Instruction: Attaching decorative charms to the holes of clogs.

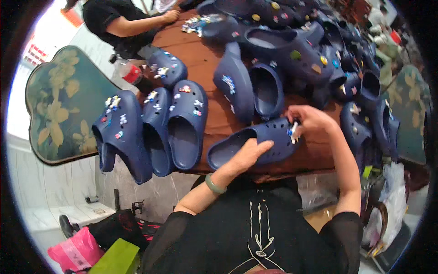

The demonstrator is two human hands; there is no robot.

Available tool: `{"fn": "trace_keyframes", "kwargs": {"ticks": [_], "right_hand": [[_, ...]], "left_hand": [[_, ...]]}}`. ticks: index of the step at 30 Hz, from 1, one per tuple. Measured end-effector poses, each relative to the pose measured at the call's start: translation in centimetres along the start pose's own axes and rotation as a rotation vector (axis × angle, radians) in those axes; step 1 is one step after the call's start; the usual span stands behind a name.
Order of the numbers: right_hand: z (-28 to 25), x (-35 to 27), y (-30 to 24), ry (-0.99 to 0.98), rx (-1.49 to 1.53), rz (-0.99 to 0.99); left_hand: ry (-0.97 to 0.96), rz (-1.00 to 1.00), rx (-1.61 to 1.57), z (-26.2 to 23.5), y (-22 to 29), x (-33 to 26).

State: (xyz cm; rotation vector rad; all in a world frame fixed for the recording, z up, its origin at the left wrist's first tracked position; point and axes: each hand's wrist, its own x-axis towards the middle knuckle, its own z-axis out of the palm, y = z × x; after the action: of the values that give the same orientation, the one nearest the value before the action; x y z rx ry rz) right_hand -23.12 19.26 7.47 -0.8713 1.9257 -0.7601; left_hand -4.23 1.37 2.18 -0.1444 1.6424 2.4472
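Note:
A navy clog point(280, 148) with holes in its upper lies sideways at the table's near edge, its toe to the right. My left hand point(246, 155) grips it, thumb on the upper and the other fingers hidden in the foot opening. At the toe, my right hand point(312, 121) has its fingers closed on a small white-and-blue shoe charm point(293, 131); whether the charm sits in a hole I cannot tell. Just beyond stand two plain-sided clogs, one tilted clog point(235, 84) with a blue charm and another clog point(267, 89) showing its opening.
Left of me, several charm-covered clogs point(187, 114) line the brown-covered table point(207, 59). Many more clogs point(292, 50) are heaped at the back and right. A bottle with a red label point(130, 73) stands near the left chair back point(59, 105). Across the table a person's arm point(137, 25) rests.

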Motion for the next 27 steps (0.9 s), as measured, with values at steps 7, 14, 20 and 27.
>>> {"fn": "trace_keyframes", "kwargs": {"ticks": [7,14,20,27], "right_hand": [[2.0,-2.6,-0.4,0.105,0.329,-0.099],[1.2,-3.0,-2.9,0.095,-0.233,-0.085],[-0.5,-0.6,-2.7,0.038,-0.369,0.136],[0.1,0.1,-2.5,0.049,-0.076,0.094]], "left_hand": [[-0.062,-0.061,-0.108,-0.4,0.1,-0.5],[-0.058,-0.081,-0.061,-0.5,0.5,-0.3],[-0.090,-0.071,-0.136,-0.9,0.1,0.4],[-0.084,-0.137,-0.077,-0.7,0.4,-0.3]]}}
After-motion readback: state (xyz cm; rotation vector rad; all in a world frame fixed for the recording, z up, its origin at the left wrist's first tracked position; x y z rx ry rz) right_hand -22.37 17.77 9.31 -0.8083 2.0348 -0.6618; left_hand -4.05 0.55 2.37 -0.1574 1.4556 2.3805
